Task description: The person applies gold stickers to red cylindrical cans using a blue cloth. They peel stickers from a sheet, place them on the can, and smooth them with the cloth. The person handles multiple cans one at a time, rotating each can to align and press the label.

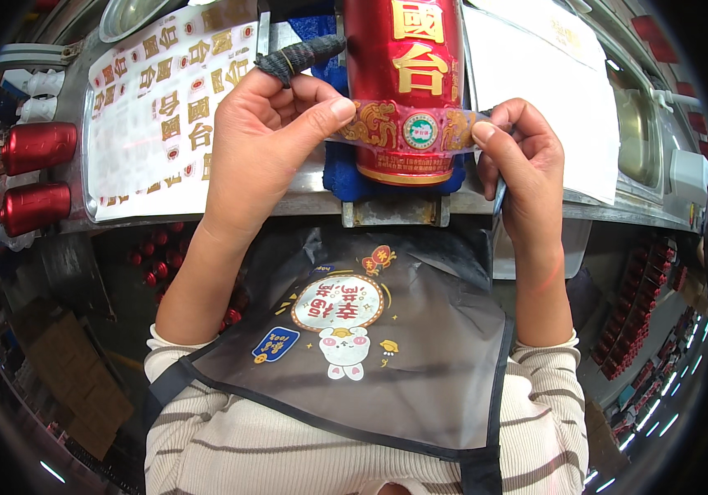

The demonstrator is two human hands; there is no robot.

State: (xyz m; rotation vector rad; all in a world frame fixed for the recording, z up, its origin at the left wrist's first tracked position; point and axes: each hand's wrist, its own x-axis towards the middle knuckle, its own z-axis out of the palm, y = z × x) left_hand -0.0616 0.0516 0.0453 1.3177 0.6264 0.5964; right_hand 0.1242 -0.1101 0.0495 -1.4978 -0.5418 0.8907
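Observation:
A red metallic bottle [407, 87] with large gold characters lies on a blue padded rest [341, 177], its base toward me. Across its lower part runs a clear decal strip [418, 130] with gold figures and a round green-and-white emblem. The thumb of my left hand [275, 124] presses at the strip's left end; a dark knitted cover [300, 59] sleeves its index finger. At the other end, my right hand [523, 153] pinches the strip between thumb and finger. A thin bluish tool [500, 198], perhaps tweezers, also pokes down from the right palm.
On the left lies a sheet of gold-character decals [135, 124]; on the right, a mostly white sheet [548, 99]. Two red bottles [36, 148] lie at far left. A metal basin [641, 153] stands at right. Below the bench, many red bottles [634, 309] stand in rows.

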